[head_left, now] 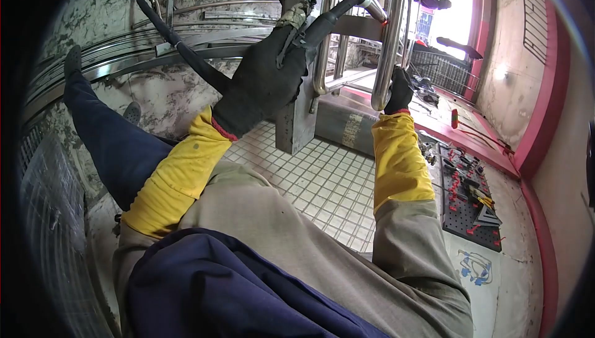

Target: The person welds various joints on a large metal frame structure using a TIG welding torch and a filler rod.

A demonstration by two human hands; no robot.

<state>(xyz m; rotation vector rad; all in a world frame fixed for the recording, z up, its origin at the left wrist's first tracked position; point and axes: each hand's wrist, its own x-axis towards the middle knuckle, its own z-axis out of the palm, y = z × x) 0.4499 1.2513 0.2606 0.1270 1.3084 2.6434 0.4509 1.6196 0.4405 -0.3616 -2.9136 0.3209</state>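
My left hand (263, 74), in a black glove with a worn, torn fingertip, is wrapped around the handle of a TIG welding torch (331, 19). The torch's nozzle points at a shiny bent metal tube (392, 34), and a small orange glow shows where they meet. A black cable (201, 68) trails from the torch past my wrist. Lower on that tube, my black-gloved right hand (400, 92) closes around its rounded end, its fingers partly hidden behind the metal. Beside the tube stands a thick square metal post (294, 118). Yellow sleeves cover both forearms.
Long metal bars and tubes (118, 65) lie on the stained floor at left. A black pegboard (462, 201) with tools and red hooks is at right, near a pink beam (530, 171). Beneath the frame is white tiling (322, 183). Plastic-wrapped material (52, 208) stands at lower left.
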